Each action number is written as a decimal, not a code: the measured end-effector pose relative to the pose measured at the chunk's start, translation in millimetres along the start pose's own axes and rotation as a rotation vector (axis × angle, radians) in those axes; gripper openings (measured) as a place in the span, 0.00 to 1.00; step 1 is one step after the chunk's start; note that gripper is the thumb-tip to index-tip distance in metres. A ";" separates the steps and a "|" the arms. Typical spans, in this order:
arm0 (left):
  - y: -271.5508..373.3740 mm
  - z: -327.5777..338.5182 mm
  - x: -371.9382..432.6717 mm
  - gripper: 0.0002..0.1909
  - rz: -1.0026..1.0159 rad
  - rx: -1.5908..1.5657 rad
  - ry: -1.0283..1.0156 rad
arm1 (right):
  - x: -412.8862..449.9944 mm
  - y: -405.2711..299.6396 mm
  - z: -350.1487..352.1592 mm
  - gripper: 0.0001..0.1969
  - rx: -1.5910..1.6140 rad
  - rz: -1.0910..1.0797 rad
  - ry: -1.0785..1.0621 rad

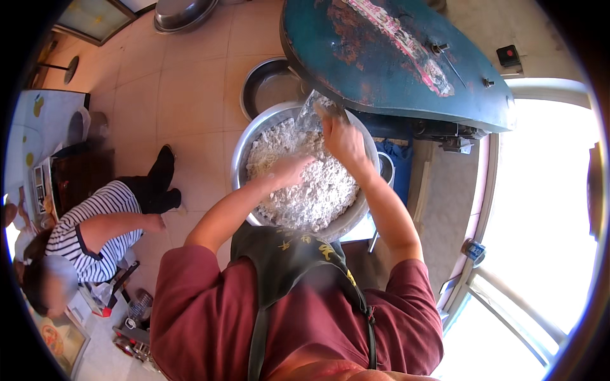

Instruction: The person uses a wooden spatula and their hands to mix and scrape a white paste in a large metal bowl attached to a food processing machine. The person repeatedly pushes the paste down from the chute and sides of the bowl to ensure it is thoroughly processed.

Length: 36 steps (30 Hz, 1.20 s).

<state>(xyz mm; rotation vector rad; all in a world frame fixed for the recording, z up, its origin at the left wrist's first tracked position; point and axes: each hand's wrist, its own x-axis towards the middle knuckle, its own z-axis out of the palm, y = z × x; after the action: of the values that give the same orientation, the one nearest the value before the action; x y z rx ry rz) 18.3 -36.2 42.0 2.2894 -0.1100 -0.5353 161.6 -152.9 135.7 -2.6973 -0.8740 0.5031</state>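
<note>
A large round metal basin (241, 157) sits in front of me, filled with a crumbly, floury dough mixture (319, 200). Over its far right side, my right hand (344, 143) grips a dough scraper (309, 114) with a broad, flour-coated metal blade. The blade is tilted and hangs above the mixture near the far rim. My left hand (291, 172) rests on the mixture left of the basin's middle. Its fingers point right and are blurred, so whether they hold any dough is hidden.
A green, paint-worn machine housing (381, 62) overhangs the basin's far right rim. Behind the basin, another metal basin (269, 88) stands on the tiled floor (190, 100). A person in a striped shirt (102, 224) is at the left. A bright glazed door (533, 214) is on the right.
</note>
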 end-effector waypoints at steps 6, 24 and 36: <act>24.9 9.1 31.8 0.31 0.001 0.064 0.160 | 30.5 9.4 25.0 0.17 -0.124 -0.030 0.114; 47.6 -19.1 24.0 0.23 -0.070 -0.043 0.408 | 27.5 47.0 43.7 0.18 -0.075 -0.219 0.204; 55.2 -68.0 89.3 0.30 -0.041 0.214 0.514 | -7.7 58.9 0.7 0.16 -0.005 0.020 0.133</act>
<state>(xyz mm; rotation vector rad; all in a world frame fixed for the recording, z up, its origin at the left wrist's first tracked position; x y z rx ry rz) 131.9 -50.6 92.3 2.5682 0.1384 0.0607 185.8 -203.7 116.5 -2.7100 -0.8141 0.3216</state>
